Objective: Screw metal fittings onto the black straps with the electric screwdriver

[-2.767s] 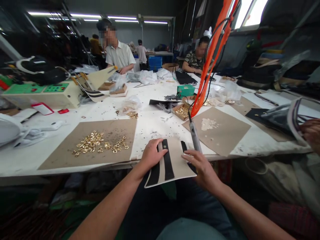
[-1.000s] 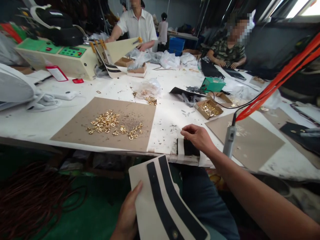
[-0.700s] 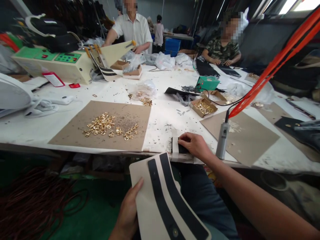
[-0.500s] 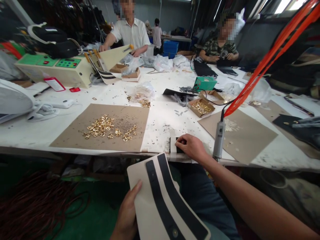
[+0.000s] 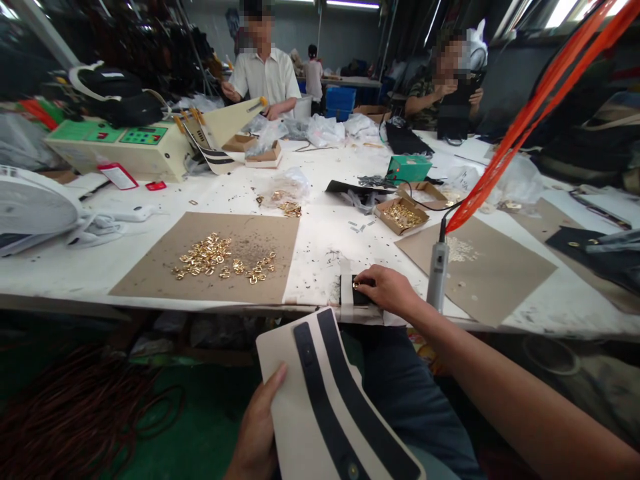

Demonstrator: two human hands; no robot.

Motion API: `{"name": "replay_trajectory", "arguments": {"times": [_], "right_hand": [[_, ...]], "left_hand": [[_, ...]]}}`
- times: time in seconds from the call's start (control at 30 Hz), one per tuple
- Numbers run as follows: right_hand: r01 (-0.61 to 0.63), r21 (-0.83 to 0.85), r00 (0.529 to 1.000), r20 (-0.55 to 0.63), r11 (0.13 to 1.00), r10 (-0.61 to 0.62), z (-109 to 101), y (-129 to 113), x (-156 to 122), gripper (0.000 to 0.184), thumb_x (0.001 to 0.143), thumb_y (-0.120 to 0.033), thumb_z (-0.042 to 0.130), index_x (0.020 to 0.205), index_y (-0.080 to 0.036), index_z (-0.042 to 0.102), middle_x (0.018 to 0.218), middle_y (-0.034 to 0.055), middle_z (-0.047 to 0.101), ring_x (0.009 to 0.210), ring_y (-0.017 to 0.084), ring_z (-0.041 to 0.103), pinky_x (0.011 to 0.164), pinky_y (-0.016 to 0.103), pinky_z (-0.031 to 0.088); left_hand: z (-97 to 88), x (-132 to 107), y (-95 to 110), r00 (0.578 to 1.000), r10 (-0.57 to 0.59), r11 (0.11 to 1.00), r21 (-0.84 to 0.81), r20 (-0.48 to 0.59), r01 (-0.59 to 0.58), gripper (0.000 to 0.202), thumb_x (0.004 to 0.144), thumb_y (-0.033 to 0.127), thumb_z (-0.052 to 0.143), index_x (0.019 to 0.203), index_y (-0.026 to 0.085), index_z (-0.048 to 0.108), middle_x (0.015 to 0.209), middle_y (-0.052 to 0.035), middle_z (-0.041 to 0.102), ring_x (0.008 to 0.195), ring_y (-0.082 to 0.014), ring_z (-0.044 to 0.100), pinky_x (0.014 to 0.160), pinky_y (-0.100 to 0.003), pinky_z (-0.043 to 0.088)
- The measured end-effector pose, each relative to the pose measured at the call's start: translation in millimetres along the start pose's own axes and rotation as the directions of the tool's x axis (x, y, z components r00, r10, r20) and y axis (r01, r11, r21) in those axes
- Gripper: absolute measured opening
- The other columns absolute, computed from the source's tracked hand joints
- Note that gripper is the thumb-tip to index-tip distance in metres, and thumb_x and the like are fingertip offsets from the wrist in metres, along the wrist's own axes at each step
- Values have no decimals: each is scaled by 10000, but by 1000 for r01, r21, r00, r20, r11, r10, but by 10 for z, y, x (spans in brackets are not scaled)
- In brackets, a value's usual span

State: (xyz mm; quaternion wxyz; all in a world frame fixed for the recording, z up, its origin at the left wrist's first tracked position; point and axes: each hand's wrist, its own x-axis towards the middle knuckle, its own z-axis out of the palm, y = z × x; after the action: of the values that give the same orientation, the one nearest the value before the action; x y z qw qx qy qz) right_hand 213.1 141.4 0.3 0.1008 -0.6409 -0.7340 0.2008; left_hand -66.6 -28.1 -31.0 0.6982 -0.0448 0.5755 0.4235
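Observation:
My left hand [image 5: 260, 420] grips the left edge of a cream panel [image 5: 287, 360] with two curved black strips, thumb on top. A small round metal fitting [image 5: 353, 471] shows low on one strip. The panel is tilted over my lap, below the table edge. At that edge, my right hand [image 5: 390, 288] is closed in a pinch on a small gold-coloured metal piece [image 5: 355, 285], mostly hidden by the fingers. The piece is at a black block [image 5: 363, 300], which pale tape [image 5: 347, 293] holds to the table.
Gold metal buckles [image 5: 207, 253] lie piled on a brown board [image 5: 150, 287]. An electric screwdriver [image 5: 438, 277] hangs by an orange cord [image 5: 530, 120] beside my right forearm. Another brown board [image 5: 505, 287] holds small pale discs [image 5: 460, 249]. A small box [image 5: 401, 217] contains gold parts. Two co-workers sit opposite.
My right hand stays at the black block, its fingers slightly shifted, and the gold piece shows more. The left hand and panel barely moved. The co-worker at right has raised a black piece.

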Motion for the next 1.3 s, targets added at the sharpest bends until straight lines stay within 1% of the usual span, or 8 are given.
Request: {"name": "replay_trajectory", "arguments": {"times": [0.37, 0.57, 0.7, 0.8, 0.9, 1.07, 1.23, 1.3], "right_hand": [[118, -313, 993, 35, 942, -113, -35, -169, -12, 241, 979, -341, 542, 945, -264, 768, 1068, -1, 714, 933, 191, 653, 649, 321, 289], [139, -216, 989, 85, 966, -123, -73, -71, 34, 194, 930, -342, 604, 981, -301, 787, 1102, -17, 729, 986, 189, 651, 726, 292, 372], [128, 125, 990, -84, 984, -118, -56, 12, -125, 270, 942, -415, 637, 1116, -263, 776, 1094, 15, 724, 972, 181, 650, 845, 292, 444], [83, 525, 991, -133, 847, -15, -52, -32, -377, 373, 970, -518, 607, 1123, -211, 753, 1058, 40, 721, 941, 172, 655, 861, 286, 481], [-71, 824, 997, 80, 562, 8, -2, -157, -659, 491, 958, -629, 588, 989, -156, 715, 892, 52, 696, 810, 162, 640, 768, 279, 503], [-373, 924, 927, 376, 83, -16, 284, -249, -951, 473, 771, -460, 857, 1101, -164, 690, 1021, 71, 729, 876, 194, 701, 822, 318, 564], [-412, 910, 911, 410, -41, -49, 436, -117, -1029, 466, 738, -376, 882, 1092, -125, 710, 1035, 121, 742, 857, 219, 720, 858, 370, 582], [-396, 918, 918, 396, 24, -13, 359, -84, -985, 459, 730, -380, 880, 1076, -123, 724, 1045, 125, 746, 884, 239, 728, 865, 376, 587]], "left_hand": [[173, -40, 96, 996, 13, 1000, 12, 90, -14, 467, 849, 292, 722, 1231, 25, 691, 1101, -229, 736, 933, -372, 747, 904, -516, 617], [458, -214, 229, 967, 65, 997, -43, 245, -57, 396, 881, 279, 666, 1197, 45, 712, 1131, -208, 736, 977, -345, 747, 919, -459, 618], [552, -283, 269, 956, 57, 998, -29, 289, -51, 460, 889, 333, 657, 1240, 37, 700, 1150, -228, 726, 922, -345, 752, 871, -460, 623], [594, -275, 266, 949, 28, 999, -27, 314, -21, 501, 903, 361, 647, 1302, 61, 678, 1216, -213, 709, 985, -334, 743, 913, -449, 611], [623, -210, 200, 942, 38, 997, 56, 334, -60, 581, 901, 419, 663, 1354, 56, 645, 1266, -215, 688, 1065, -355, 720, 953, -456, 593], [619, -20, 15, 895, 120, 853, 417, 429, -314, 608, 837, 404, 781, 1343, 90, 658, 1272, -167, 699, 1098, -317, 711, 909, -342, 586], [708, 83, 27, 874, 181, 658, 605, 450, -448, 560, 811, 469, 791, 1221, 94, 714, 1188, -135, 736, 1072, -309, 707, 896, -325, 561], [838, 105, 102, 879, 227, 589, 660, 418, -466, 555, 810, 511, 775, 1180, 100, 728, 1141, -132, 748, 1044, -317, 709, 852, -330, 556]]}}
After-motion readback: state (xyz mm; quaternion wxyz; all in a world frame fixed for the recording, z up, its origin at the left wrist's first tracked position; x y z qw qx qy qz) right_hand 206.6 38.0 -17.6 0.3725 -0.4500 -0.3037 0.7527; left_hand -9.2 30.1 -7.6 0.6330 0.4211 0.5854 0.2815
